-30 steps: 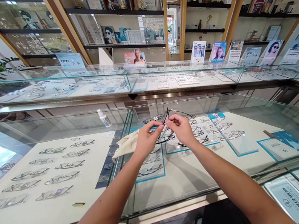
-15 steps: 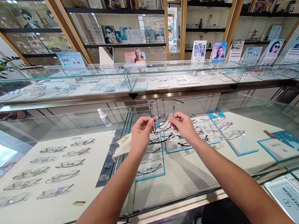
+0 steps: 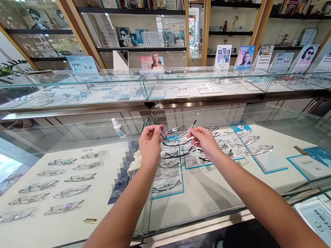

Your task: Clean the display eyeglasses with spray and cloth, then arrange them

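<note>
A pair of eyeglasses [image 3: 177,136] is held up over the glass display counter, tilted between my two hands. My left hand [image 3: 150,142] pinches one side of the frame near the hinge, fingers closed. At the other side, my right hand [image 3: 203,139] is closed in a pinch on the frame, by a dark temple tip that points up. The thin frame blends with the glasses below, so its exact outline is hard to make out. A cream cloth [image 3: 135,162] lies on the counter beside my left wrist, partly hidden.
A white spray bottle [image 3: 119,128] stands on the glass beyond the cloth. Inside the display counter [image 3: 207,201] lie rows of eyeglasses [image 3: 74,191] and blue-edged cards. Another glass showcase [image 3: 176,92] runs behind, with small signs on top and shelves beyond.
My left hand has moved a little left, and the eyeglasses have turned, their temple shifting left with it. My right hand stays at the other side. The view has shifted slightly.
</note>
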The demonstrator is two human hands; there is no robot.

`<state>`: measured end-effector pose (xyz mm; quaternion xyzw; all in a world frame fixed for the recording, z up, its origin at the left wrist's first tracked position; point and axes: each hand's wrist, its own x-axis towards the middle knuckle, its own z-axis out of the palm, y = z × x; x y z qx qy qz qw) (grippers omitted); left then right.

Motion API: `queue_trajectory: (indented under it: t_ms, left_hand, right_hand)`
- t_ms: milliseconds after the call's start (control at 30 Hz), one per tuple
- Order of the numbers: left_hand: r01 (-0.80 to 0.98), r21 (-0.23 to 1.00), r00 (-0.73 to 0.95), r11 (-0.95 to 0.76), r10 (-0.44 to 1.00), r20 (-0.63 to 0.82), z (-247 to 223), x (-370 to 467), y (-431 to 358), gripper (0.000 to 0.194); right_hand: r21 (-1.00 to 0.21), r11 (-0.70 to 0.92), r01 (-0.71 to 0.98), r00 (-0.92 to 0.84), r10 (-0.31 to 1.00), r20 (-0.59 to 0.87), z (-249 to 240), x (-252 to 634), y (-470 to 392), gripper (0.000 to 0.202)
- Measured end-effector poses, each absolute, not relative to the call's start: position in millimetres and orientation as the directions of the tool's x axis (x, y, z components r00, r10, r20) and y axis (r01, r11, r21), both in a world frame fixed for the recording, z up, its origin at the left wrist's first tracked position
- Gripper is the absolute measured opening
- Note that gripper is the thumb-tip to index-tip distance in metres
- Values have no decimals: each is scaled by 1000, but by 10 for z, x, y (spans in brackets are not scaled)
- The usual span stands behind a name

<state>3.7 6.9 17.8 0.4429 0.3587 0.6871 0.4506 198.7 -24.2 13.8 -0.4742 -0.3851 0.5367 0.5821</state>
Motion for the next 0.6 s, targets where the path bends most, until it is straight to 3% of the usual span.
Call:
queue_trajectory:
  t_ms: [100, 200, 267, 333, 433, 600]
  left_hand:
    - [-248, 899, -181, -362, 929, 324, 163, 36, 70, 43]
    - [-163, 902, -143, -399, 914, 379, 145, 43, 55, 39]
    - [-91, 895, -102, -436, 898, 427, 138, 61, 25, 36]
    - [-37, 880, -52, -474, 880, 472, 139, 91, -25, 33]
    - [-22, 864, 10, -503, 864, 503, 153, 150, -117, 29]
    - [-65, 884, 77, -463, 881, 467, 160, 217, -199, 26]
  right_hand:
    - [-983, 77, -168, 338, 941, 15, 124, 2020, -225, 49]
    - [-942, 323, 87, 490, 810, 323, 138, 2036, -267, 39]
    - [-862, 437, 256, 376, 776, 506, 161, 2010, -335, 30]
    - [-779, 507, 369, 171, 787, 593, 183, 1954, -416, 24]
    - [-680, 579, 449, -54, 777, 627, 188, 1858, -503, 31]
    - [-641, 629, 439, -117, 748, 654, 147, 1798, -517, 26]
